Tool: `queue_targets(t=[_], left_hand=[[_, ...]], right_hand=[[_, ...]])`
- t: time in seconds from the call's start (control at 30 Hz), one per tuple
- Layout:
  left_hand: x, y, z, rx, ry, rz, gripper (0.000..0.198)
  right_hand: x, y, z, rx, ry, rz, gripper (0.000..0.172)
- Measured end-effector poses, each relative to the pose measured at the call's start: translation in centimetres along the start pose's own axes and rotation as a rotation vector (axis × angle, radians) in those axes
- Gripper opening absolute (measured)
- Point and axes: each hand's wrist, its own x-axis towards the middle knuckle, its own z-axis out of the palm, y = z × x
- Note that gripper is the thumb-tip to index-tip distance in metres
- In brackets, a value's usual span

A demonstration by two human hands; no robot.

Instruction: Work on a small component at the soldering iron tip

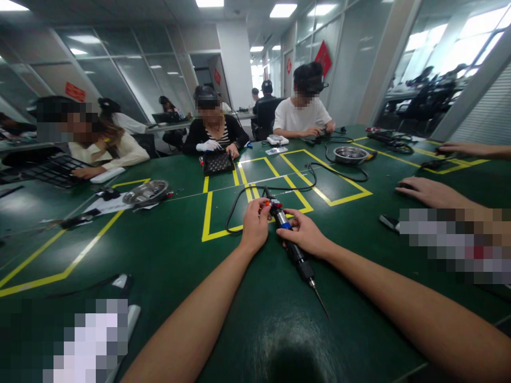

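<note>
An electric screwdriver [294, 247] with a black body, a silver collar and a blue band lies slanted between my hands. Its long thin bit points down to the right, toward me. My right hand [305, 232] is wrapped round the body near the blue band. At the tail end, my left hand [256, 221] pinches the part with the red and orange pieces, where the black cable [233, 205] comes out. The fingers of my left hand partly hide that end. From there the cable loops over the green table [247, 282].
Yellow tape [205, 218] marks rectangles on the table. Metal bowls stand left [146, 192] and right [350, 155]. Across the table, a gloved person works at a black tray [218, 163]. Close on my right is another person's hand [427, 189]. More people sit around the table.
</note>
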Motion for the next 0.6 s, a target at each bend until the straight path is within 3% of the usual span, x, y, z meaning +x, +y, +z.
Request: queue_targets(t=[0.6], left_hand=[[0.1,-1.2,0.5,-0.179,-0.044,-0.166,0.033]], right_hand=[[-0.1,-0.5,-0.1,0.088,-0.002,0.007,0.073]])
